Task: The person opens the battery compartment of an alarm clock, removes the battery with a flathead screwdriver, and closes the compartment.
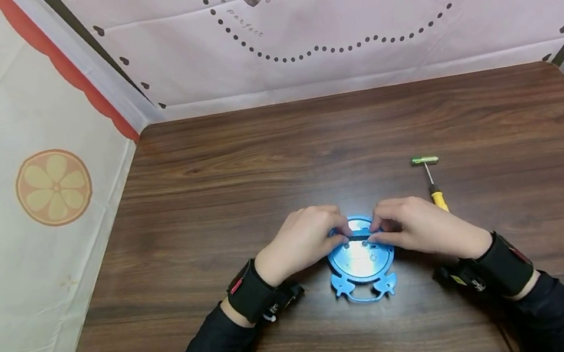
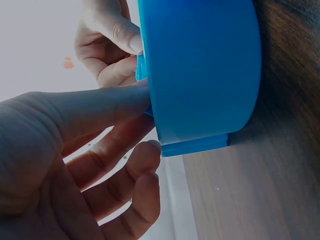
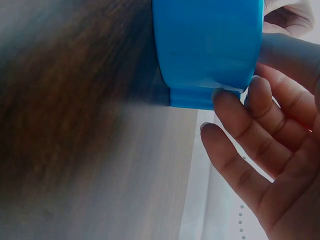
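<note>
A blue alarm clock lies face down on the table, its back upward and its two bells and handle toward me. On its back, a small blue battery cover stands slightly raised beside a dark slot. My left hand pinches the cover's left end between thumb and index finger, the other fingers loosely curled beyond the rim. From the other side, my right hand pinches the right end. Both wrist views show the smooth blue side of the clock; the right-hand fingertips touch it low down. The cover's inner side is hidden.
A yellow-handled screwdriver lies behind my right hand, its tip against a green battery. Printed white cloth hangs at the far edge of the wooden table, and more cloth at the left.
</note>
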The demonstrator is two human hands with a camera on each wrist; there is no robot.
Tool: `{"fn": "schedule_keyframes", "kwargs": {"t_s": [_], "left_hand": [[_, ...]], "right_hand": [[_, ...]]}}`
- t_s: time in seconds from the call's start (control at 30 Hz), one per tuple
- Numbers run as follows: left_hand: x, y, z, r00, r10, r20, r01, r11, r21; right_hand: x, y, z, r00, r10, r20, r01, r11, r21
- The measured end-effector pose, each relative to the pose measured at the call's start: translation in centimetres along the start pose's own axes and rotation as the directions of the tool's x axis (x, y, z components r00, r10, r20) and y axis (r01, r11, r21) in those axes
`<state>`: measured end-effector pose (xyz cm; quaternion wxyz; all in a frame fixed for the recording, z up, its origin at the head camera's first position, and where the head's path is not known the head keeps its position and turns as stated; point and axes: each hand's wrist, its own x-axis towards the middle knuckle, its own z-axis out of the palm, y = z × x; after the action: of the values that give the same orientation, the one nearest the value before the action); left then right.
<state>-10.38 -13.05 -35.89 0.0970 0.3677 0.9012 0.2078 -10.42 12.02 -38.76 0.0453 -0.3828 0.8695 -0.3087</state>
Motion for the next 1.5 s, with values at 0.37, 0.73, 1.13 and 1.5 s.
{"fn": "schedule_keyframes", "kwargs": {"t_s": [0.37, 0.73, 1.13, 1.5], "left_hand": [[0.1, 0.1, 0.0, 0.999, -0.023, 0.039, 0.022, 1.000, 0.010], [0.1, -0.2, 0.2, 0.999, -0.025, 0.026, 0.025, 1.000, 0.006], [0.8, -2.2, 0.4, 0.988, -0.113, 0.109, 0.126, 0.984, -0.128], [1.1, -3.0, 0.5, 0.983, -0.081, 0.164, 0.119, 0.965, -0.234]], "right_hand": [[-0.1, 0.4, 0.2, 1.000, 0.020, 0.009, -0.020, 0.999, 0.039], [0.0, 0.5, 0.5, 1.000, 0.005, -0.002, -0.005, 0.999, 0.045], [0.1, 0.8, 0.2, 0.980, 0.191, 0.055, -0.196, 0.975, 0.106], [0.1, 1.3, 0.2, 0.966, 0.221, 0.133, -0.239, 0.961, 0.139]]}}
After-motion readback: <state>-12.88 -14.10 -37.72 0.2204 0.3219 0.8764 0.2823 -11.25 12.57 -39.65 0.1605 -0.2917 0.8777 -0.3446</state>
